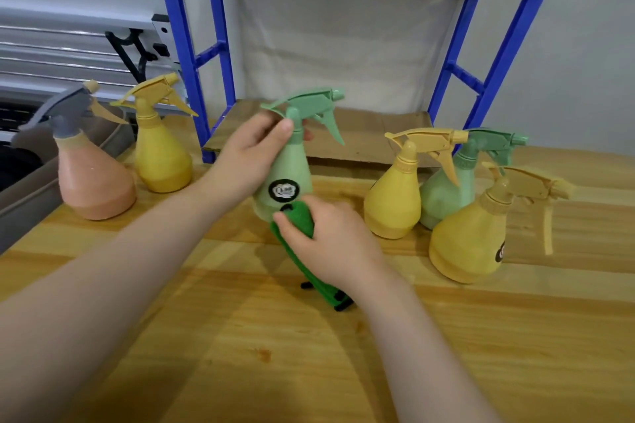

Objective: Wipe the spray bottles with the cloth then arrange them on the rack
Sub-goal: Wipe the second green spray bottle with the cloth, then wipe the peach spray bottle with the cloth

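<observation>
My left hand [252,151] grips the neck of a pale green spray bottle [292,165] with a round black label, held upright at the table's middle. My right hand [330,240] presses a folded green cloth [299,220] against the bottle's lower front; the cloth's tail trails down to the tabletop. The blue metal rack [185,45] stands behind, its low shelf [378,134] lined with cardboard and holding no bottles.
On the wooden table [275,354], a pink bottle with a grey trigger [92,178] and a yellow bottle [159,151] stand at the left. Two yellow bottles [395,196] [470,237] and another green bottle [453,189] cluster at the right. A grey bin edge [20,203] lies far left.
</observation>
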Demonstrator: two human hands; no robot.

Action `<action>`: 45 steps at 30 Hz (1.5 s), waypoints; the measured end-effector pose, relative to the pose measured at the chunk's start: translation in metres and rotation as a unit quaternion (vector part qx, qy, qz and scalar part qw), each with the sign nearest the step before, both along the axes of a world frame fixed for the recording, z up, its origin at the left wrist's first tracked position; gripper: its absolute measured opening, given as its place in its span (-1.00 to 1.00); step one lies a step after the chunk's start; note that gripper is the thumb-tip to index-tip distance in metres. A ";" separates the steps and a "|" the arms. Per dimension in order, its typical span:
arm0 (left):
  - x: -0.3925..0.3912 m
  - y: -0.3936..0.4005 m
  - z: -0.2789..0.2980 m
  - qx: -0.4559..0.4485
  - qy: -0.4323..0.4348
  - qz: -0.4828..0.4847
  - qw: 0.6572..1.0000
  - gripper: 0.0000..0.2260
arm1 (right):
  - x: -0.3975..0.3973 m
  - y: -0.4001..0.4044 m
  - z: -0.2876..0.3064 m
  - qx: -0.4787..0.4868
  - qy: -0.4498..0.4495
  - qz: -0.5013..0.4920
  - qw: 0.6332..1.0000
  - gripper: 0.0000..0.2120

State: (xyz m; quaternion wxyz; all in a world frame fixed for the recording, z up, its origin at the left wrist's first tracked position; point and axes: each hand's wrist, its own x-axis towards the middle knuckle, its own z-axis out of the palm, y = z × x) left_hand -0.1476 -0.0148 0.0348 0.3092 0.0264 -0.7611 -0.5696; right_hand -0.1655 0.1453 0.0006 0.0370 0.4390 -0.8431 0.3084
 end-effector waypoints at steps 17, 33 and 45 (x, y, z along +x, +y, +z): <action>-0.080 0.013 -0.010 -0.024 -0.131 -0.106 0.985 -0.79 | -0.020 0.009 0.000 -0.005 0.000 -0.092 0.996 -0.63; 0.046 -0.034 -0.020 -0.172 -0.211 0.022 0.962 -0.68 | -0.017 0.005 -0.003 -0.043 -0.084 -0.095 0.991 -0.59; 0.175 -0.094 -0.048 -0.087 -0.146 0.329 0.929 -0.90 | 0.032 -0.016 -0.004 -0.133 -0.240 0.018 0.961 -0.77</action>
